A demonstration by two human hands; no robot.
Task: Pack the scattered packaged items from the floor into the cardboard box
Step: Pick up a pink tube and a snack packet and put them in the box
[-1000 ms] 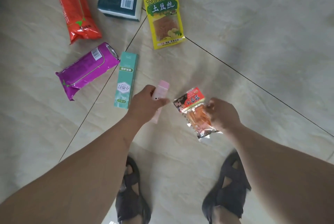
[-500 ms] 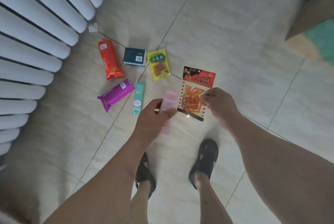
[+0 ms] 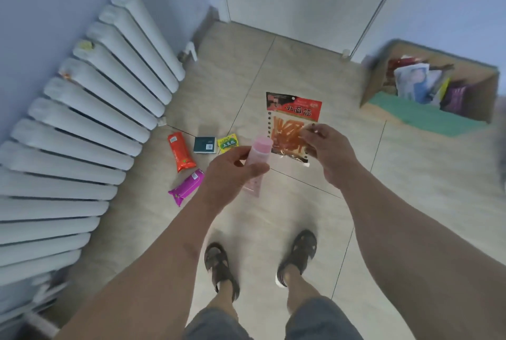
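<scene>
1. Pink tube (image 3: 258, 157): gripped upright in left hand (image 3: 232, 172), fingers curled round it.
2. Red snack pack (image 3: 291, 127): pinched at its right edge by right hand (image 3: 327, 152), held above the floor (image 3: 410, 189).
3. Cardboard box (image 3: 476, 93): on the floor at far right, already holding packets.
4. Orange pack (image 3: 180, 152), dark box (image 3: 204, 144), yellow packet (image 3: 227, 143) and purple pack (image 3: 186, 187): on the floor beside the radiator (image 3: 90, 120).

Both arms extended forward – left hand (image 3: 232, 172) fingers curled, gripping; right hand (image 3: 327, 152) pinching, wrist bent.
</scene>
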